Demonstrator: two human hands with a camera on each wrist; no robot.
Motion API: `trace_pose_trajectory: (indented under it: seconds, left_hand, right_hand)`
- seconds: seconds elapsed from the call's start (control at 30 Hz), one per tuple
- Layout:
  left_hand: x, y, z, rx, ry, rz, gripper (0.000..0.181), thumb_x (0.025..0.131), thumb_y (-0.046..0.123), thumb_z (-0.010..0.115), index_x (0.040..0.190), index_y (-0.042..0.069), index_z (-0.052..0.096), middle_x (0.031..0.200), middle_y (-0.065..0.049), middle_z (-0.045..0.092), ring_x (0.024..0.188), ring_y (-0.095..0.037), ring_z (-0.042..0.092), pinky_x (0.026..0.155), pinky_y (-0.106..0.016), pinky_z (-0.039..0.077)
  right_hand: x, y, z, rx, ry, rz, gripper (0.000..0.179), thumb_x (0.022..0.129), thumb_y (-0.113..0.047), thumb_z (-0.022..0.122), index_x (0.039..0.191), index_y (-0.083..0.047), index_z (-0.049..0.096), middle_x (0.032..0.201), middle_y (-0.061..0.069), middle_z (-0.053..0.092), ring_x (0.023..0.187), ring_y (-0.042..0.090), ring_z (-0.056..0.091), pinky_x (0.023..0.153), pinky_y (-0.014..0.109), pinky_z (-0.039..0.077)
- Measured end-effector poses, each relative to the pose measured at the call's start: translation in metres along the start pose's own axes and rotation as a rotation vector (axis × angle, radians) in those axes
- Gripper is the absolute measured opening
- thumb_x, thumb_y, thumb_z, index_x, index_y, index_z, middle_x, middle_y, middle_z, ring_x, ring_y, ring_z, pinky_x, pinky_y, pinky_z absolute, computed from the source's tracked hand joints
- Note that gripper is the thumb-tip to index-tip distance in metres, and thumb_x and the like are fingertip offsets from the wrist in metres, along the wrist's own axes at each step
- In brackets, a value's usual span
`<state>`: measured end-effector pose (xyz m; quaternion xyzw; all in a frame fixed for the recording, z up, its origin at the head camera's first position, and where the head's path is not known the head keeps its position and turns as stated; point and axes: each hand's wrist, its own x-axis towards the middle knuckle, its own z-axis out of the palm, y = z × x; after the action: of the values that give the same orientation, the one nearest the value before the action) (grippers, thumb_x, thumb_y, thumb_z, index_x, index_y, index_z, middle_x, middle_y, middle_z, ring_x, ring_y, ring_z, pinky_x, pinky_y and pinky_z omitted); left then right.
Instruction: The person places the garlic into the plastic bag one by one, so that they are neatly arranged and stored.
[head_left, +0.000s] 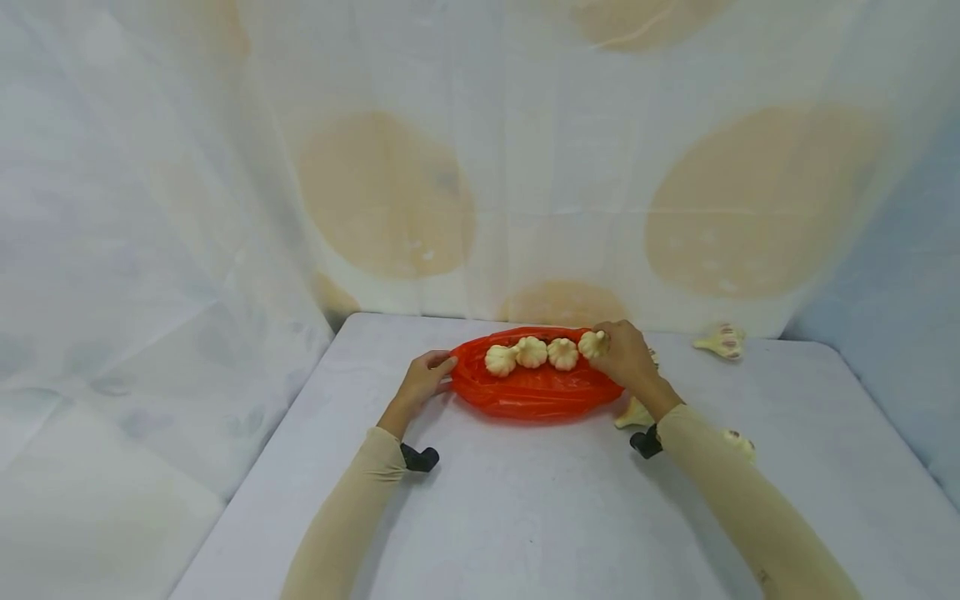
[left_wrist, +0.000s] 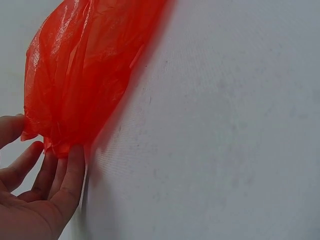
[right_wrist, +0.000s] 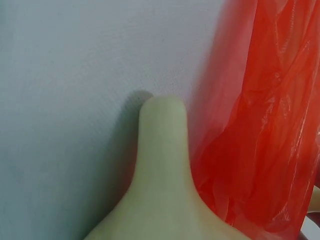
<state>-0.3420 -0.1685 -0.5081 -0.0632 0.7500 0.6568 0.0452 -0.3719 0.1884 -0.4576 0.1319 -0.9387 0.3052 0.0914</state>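
Observation:
A red plastic bag (head_left: 525, 406) lies spread with its mouth facing up. Three pale garlic bulbs (head_left: 532, 352) sit in a row in its mouth. At the bag's left end is my left hand (head_left: 422, 379), thumb and fingers at the plastic edge; the left wrist view shows its fingertips against the crumpled red film (left_wrist: 85, 75). My right hand (head_left: 628, 357) grips another garlic bulb (head_left: 592, 344) over the bag's right end. In the right wrist view, only a sliver of that hand shows at the lower right edge.
A garlic bulb (head_left: 634, 414) lies below my right hand, its long stem (right_wrist: 163, 135) filling the right wrist view. Another bulb (head_left: 724, 342) lies at the back right, and one (head_left: 739, 442) is partly behind my right sleeve. A patterned curtain (head_left: 555, 167) hangs behind the white table (head_left: 525, 517).

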Motion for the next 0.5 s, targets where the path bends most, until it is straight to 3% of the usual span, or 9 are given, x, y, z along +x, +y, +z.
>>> trace_pose_trajectory:
  seconds: [0.33,0.5]
  left_hand:
    - [-0.0032,0.0001,0.0005,0.007,0.008,0.006,0.037,0.082,0.032,0.059,0.114,0.014,0.053,0.109,-0.005,0.054,0.093,-0.019,0.057,0.07,-0.031,0.051]
    - [-0.0051,0.0024,0.0009,0.003,0.013,0.004,0.037,0.082,0.031,0.06,0.114,0.013,0.053,0.109,-0.006,0.054,0.093,-0.019,0.057,0.071,-0.031,0.051]
  right_hand:
    - [0.0013,0.0028,0.006,-0.048,0.087,-0.061,0.045,0.064,-0.016,0.071,0.104,-0.001,0.059,0.095,0.018,0.055,0.088,0.033,0.049,0.076,0.046,0.043]
    - [0.0022,0.0,0.0064,-0.066,0.075,-0.062,0.044,0.066,-0.016,0.071,0.104,0.001,0.058,0.095,0.019,0.055,0.088,0.033,0.048,0.078,0.047,0.042]
